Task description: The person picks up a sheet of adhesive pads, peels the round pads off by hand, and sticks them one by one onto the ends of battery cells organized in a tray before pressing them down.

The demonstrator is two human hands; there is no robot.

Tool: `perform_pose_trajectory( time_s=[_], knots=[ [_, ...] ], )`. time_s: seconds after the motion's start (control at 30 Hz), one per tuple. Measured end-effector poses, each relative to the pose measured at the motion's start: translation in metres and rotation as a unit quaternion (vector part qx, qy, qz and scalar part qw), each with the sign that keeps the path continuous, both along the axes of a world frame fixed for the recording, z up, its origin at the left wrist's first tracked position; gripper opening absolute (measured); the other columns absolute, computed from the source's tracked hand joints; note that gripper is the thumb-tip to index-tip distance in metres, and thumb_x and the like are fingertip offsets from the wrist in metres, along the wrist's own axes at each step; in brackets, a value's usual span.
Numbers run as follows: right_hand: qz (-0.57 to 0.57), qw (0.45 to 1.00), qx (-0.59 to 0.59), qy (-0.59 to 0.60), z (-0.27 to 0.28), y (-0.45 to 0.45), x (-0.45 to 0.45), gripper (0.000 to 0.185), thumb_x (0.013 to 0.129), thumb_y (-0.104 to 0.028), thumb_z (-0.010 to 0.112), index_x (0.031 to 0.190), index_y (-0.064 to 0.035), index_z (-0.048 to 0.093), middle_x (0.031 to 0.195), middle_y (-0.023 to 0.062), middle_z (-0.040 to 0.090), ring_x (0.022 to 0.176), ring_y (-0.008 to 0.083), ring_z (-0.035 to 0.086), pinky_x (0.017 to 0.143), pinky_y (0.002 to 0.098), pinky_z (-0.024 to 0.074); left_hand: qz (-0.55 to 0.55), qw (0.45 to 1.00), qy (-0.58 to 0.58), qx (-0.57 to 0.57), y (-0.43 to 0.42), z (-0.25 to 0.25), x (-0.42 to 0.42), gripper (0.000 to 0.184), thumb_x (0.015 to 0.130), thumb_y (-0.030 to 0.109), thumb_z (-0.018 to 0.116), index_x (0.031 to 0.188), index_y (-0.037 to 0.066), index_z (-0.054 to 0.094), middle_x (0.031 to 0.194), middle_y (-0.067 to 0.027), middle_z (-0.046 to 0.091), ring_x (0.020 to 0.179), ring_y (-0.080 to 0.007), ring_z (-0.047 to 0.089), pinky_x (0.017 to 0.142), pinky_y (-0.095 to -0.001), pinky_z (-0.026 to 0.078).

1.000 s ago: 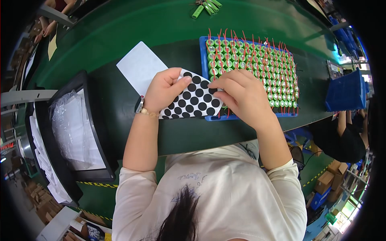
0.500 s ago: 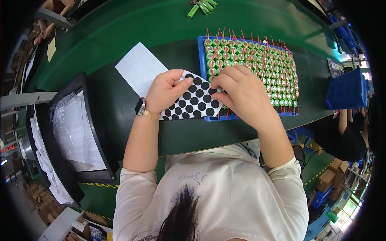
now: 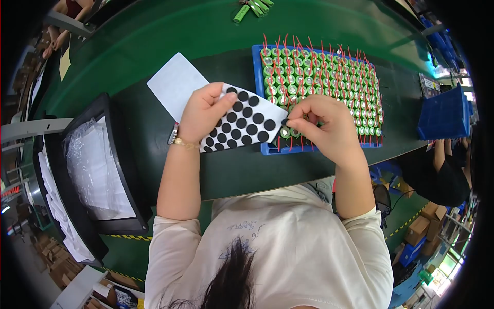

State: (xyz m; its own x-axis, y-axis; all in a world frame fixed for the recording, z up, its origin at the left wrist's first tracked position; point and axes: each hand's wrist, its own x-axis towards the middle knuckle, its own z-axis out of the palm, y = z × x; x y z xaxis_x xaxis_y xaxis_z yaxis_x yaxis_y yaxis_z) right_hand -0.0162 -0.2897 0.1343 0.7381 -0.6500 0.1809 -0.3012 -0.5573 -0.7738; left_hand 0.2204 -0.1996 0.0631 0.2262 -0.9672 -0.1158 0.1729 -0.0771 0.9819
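My left hand (image 3: pixel 208 110) pinches the upper edge of a white sheet of round black stickers (image 3: pixel 242 122). Between the thumb and fingertips of my right hand (image 3: pixel 324 126) is a black round sticker (image 3: pixel 284 122), at the sheet's right corner; whether it is wholly off the backing I cannot tell. Just beyond and under my right hand stands a blue tray (image 3: pixel 259 72) packed with rows of green cylindrical battery cells (image 3: pixel 309 72). Red wires run along the rows and stick up past the tray's far edge. My right hand hides part of the near rows.
A blank white sheet (image 3: pixel 177 82) lies behind my left hand. Several loose green cells (image 3: pixel 252 10) lie at the far side. A black tray (image 3: pixel 139 206) with plastic-wrapped papers is at left, a blue bin (image 3: pixel 445 116) at right. Other people work at both sides.
My right hand has moved right and toward me, with a black sticker at its fingertips. The sheet's right corner now shows bare white, and my left hand has shifted slightly left with the sheet.
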Motion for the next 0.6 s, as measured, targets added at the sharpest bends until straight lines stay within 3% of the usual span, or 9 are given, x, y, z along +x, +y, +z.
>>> perform_pose_trajectory(
  time_s=[0.03,0.17,0.6],
  knots=[
    [-0.016,0.996,0.081,0.043,0.001,0.000,-0.004,0.011,0.075,0.001,0.076,0.081,-0.0043,0.068,0.071,0.0004,0.060,0.058,0.0085,0.048,0.051,0.0252,0.0384,-0.030,0.999,-0.020,-0.026,0.000,-0.011,0.012,0.013,0.096,0.011,0.061,0.095,-0.001,0.064,0.081,0.0016,0.068,0.068,-0.0003,0.059,0.058,-0.0167,0.046],
    [-0.029,0.986,0.147,0.076,0.001,0.004,-0.005,0.010,0.076,0.001,0.075,0.082,-0.0022,0.069,0.070,-0.0005,0.058,0.057,0.0066,0.044,0.051,0.0242,0.0361,-0.007,1.000,0.017,-0.012,0.001,-0.005,0.006,0.013,0.096,0.011,0.060,0.097,-0.002,0.064,0.082,0.0013,0.068,0.070,-0.0006,0.060,0.059,-0.0170,0.047],
    [0.044,0.997,-0.026,0.052,-0.008,0.005,-0.001,0.008,0.076,-0.002,0.074,0.082,-0.0036,0.069,0.073,0.0056,0.065,0.059,0.0178,0.057,0.054,0.0292,0.0438,0.005,1.000,0.000,-0.015,-0.001,-0.009,0.002,0.012,0.096,0.011,0.061,0.095,-0.001,0.064,0.080,0.0041,0.065,0.066,0.0011,0.055,0.057,-0.0158,0.044]
  ],
)
